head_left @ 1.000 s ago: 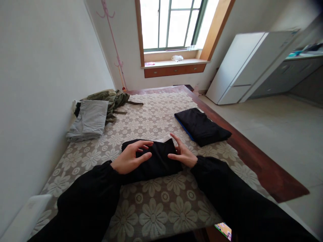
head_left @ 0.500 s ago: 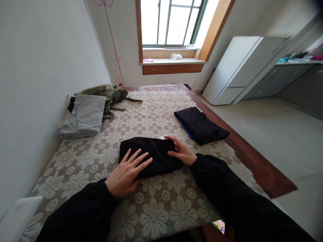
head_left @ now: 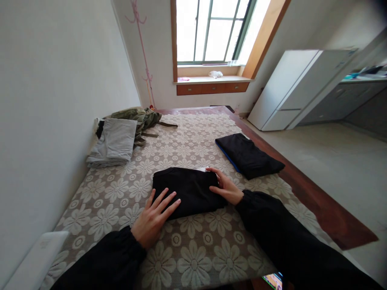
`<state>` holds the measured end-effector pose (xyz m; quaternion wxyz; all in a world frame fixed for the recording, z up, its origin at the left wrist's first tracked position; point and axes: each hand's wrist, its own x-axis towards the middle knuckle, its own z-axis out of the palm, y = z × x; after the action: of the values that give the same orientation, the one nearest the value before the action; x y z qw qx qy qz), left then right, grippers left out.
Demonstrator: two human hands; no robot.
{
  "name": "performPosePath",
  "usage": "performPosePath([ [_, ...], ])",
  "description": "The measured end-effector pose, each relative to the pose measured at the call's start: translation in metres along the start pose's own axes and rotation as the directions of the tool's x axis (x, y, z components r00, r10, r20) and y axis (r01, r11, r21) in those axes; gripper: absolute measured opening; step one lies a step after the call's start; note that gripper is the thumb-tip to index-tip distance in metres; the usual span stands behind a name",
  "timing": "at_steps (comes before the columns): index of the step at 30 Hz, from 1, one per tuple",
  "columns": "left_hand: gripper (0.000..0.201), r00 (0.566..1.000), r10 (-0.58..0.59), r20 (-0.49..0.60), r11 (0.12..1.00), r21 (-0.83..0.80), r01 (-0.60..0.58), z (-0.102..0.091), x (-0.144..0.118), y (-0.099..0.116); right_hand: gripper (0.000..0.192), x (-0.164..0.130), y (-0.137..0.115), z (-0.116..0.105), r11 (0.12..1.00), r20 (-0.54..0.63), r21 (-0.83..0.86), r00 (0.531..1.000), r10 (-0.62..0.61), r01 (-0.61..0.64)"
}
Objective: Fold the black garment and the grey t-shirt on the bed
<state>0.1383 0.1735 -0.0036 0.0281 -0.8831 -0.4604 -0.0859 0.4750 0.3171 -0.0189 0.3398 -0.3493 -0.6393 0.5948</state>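
Both hands (head_left: pixel 154 215) lie flat on the folded black garment (head_left: pixel 187 189)

- A lived-in home, a one-room flat by the look of it.
- A bed with a beige flower-patterned lace cover (head_left: pixel 193 133) fills the middle of the frame, on a dark red-brown wooden frame (head_left: pixel 302 189).
- Folded clothes lie on it: a pale grey stack (head_left: pixel 113 143) at centre left, a black folded garment (head_left: pixel 248 155) at centre right.
- A white two-door fridge (head_left: pixel 290 88) and grey kitchen cabinets (head_left: pixel 347 98) stand at upper right.
- A green-framed window with a wooden sill (head_left: pixel 211 78) is at top centre, a pink coat stand (head_left: pixel 142 44) beside it.
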Motion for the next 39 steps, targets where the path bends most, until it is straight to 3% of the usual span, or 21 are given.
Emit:
performPosePath([
  [3, 0.11, 0.995, -0.042, 0.087, 0.999, -0.017, 0.043, -0.008, 0.003, 0.002, 0.077, 0.001, 0.001, -0.002, 1.0, 0.002, -0.022, 1.0, 0.013, -0.012],
  [7, 0.105, 0.97, -0.031, 0.239, 0.988, -0.141, 0.066, -0.037, 0.011, 0.004, 0.077, 0.002, 0.002, -0.004, 0.999, 0.022, -0.031, 1.0, 0.009, -0.009],
  [11, 0.074, 0.975, 0.039, 0.22, 0.93, -0.366, 0.046, -0.069, 0.038, 0.018, 0.081, 0.002, -0.001, -0.006, 0.996, 0.02, -0.073, 0.998, -0.052, 0.053],
  [13, 0.068, 0.981, 0.036, 0.188, 0.917, -0.395, 0.043, -0.073, 0.06, 0.027, 0.077, 0.002, -0.005, -0.008, 0.985, 0.016, -0.133, 0.994, -0.113, 0.114],
  [15, 0.064, 0.987, -0.018, 0.159, 0.933, -0.353, 0.074, -0.065, 0.08, 0.031, 0.066, 0.001, -0.01, -0.009, 0.97, 0.061, -0.197, 0.989, -0.132, 0.142],
  [18, 0.064, 0.984, -0.153, 0.087, 0.954, -0.247, 0.17, -0.036, 0.101, 0.024, 0.047, 0.0, -0.017, -0.008, 0.951, 0.132, -0.284, 0.987, -0.088, 0.123],
  [23, 0.071, 0.957, -0.285, 0.053, 0.936, -0.198, 0.29, 0.002, 0.102, 0.007, 0.049, -0.002, -0.017, -0.003, 0.925, 0.053, -0.373, 0.997, -0.061, 0.076],
  [27, 0.076, 0.93, -0.363, 0.059, 0.912, -0.184, 0.367, 0.003, 0.098, 0.005, 0.051, -0.002, -0.013, -0.004, 0.938, 0.075, -0.341, 0.996, -0.038, 0.062],
  [31, 0.079, 0.928, -0.369, 0.059, 0.916, -0.146, 0.374, 0.001, 0.098, 0.004, 0.051, -0.003, -0.012, -0.003, 0.904, 0.076, -0.411, 0.993, -0.09, 0.113],
  [35, 0.077, 0.934, -0.356, 0.039, 0.928, -0.1, 0.358, 0.002, 0.096, 0.005, 0.05, -0.004, -0.017, -0.003, 0.825, 0.113, -0.536, 0.983, -0.142, 0.181],
  [39, 0.077, 0.937, -0.35, 0.023, 0.933, -0.079, 0.35, 0.003, 0.096, 0.006, 0.05, -0.001, -0.038, -0.011, 0.684, 0.216, -0.7, 0.974, -0.071, 0.205],
])
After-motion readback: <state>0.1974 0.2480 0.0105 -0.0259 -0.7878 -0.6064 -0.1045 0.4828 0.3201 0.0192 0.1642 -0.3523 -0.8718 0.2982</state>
